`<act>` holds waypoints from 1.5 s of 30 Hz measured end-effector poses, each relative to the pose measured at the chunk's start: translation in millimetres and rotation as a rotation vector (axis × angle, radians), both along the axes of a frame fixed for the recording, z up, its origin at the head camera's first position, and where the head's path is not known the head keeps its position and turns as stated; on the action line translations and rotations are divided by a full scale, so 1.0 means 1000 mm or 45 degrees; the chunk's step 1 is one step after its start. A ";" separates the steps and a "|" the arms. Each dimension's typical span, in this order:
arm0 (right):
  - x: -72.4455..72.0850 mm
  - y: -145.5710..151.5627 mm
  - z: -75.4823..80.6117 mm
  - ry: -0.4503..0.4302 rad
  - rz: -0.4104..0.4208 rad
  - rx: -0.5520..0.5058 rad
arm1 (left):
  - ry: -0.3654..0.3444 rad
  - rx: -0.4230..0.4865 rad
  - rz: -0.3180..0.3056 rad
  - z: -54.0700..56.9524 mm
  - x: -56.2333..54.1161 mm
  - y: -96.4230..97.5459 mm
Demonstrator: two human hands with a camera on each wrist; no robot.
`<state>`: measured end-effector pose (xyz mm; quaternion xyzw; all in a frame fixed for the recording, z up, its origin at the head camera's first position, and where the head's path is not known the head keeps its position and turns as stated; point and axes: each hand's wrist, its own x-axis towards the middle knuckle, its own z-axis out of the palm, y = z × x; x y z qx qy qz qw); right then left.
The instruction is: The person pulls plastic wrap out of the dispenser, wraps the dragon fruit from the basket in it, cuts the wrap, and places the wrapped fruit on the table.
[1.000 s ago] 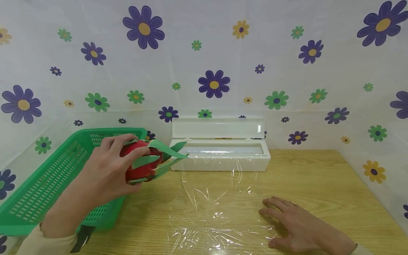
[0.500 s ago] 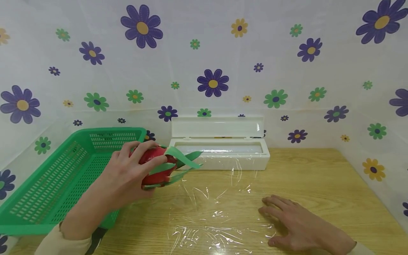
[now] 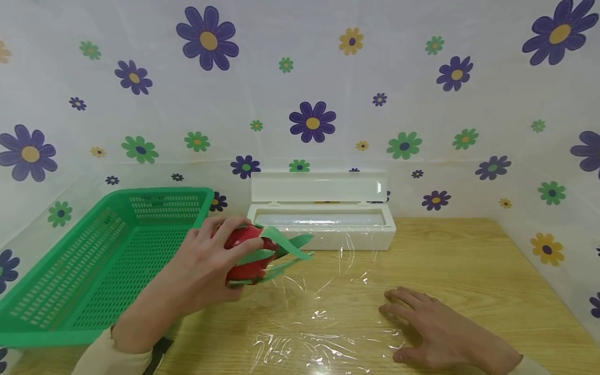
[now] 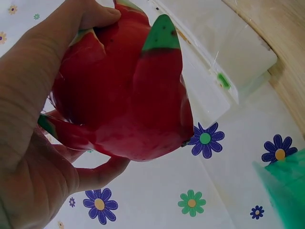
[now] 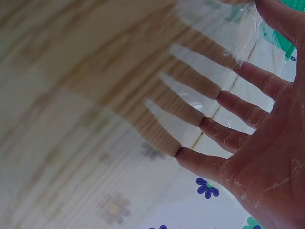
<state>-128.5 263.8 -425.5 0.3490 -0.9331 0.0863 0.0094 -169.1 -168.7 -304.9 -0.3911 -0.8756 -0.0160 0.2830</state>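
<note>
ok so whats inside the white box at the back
With its lid up, the white box shows a pale roll lying lengthwise, and clear film stretches out in front. The box's floor, and anything beneath the roll, is hidden.

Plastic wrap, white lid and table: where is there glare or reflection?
Head view: bright streaks of glare on the plastic wrap, a small glint on the raised white lid; right wrist view: the shiny table mirrors part of the right hand.
</note>
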 end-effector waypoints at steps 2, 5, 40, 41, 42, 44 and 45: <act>-0.001 0.000 0.001 0.011 0.002 0.005 | -0.009 0.004 0.004 -0.001 0.000 0.003; -0.001 0.001 0.001 0.027 0.006 0.008 | -0.023 0.009 0.010 -0.004 -0.001 0.008; -0.003 0.000 -0.004 -0.090 0.002 0.042 | -0.151 -0.082 -0.044 -0.040 -0.010 0.045; -0.003 0.000 -0.004 -0.098 -0.002 0.044 | -0.144 -0.079 -0.044 -0.041 -0.011 0.046; -0.004 0.000 -0.003 -0.115 -0.010 0.045 | -0.135 -0.079 -0.043 -0.041 -0.012 0.047; -0.005 0.000 -0.001 -0.145 -0.023 0.045 | -0.127 -0.076 -0.039 -0.041 -0.015 0.050; -0.006 0.000 0.000 -0.165 -0.031 0.045 | -0.131 -0.076 -0.037 -0.041 -0.016 0.051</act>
